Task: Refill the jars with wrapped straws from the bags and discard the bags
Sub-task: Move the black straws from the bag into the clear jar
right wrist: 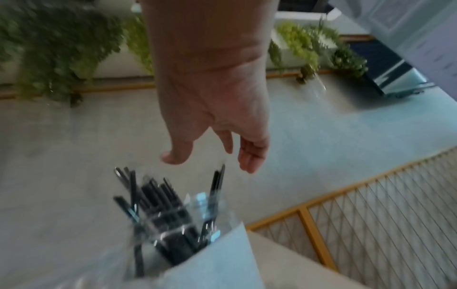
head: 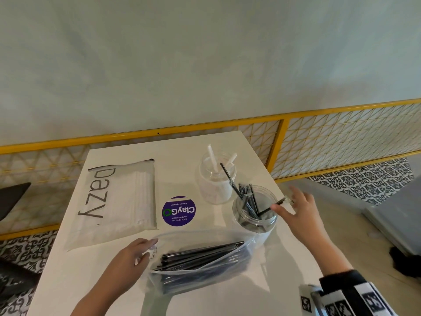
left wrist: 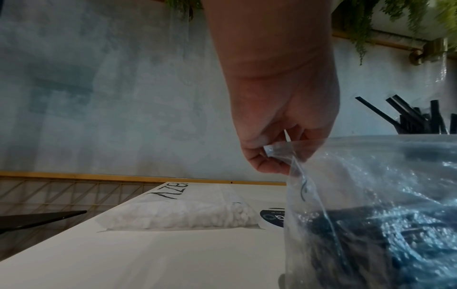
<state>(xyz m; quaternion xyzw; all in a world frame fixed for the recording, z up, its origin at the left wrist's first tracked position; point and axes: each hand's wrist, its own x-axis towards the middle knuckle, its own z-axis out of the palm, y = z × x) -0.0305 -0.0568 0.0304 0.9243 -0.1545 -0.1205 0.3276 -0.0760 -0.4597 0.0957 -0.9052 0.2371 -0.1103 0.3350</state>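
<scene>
At six o'clock on the counter (head: 127, 270), your left hand (head: 134, 254) pinches the mouth of the clear bag (head: 205, 267) of black wrapped straws (head: 200, 254). Your right hand (head: 296, 208) hovers released beside the near jar (head: 255, 215) at two o'clock. Advice: hold the bag mouth wide, draw a small bundle, and seat it upright.

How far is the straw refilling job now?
Partly done: the clear jar holds some black straws. In hand: the left hand pinches the clear bag of black straws; the right hand is open beside the jar. Left: the full white Dazy bag, the white-straw jar, discarding bags.
</scene>
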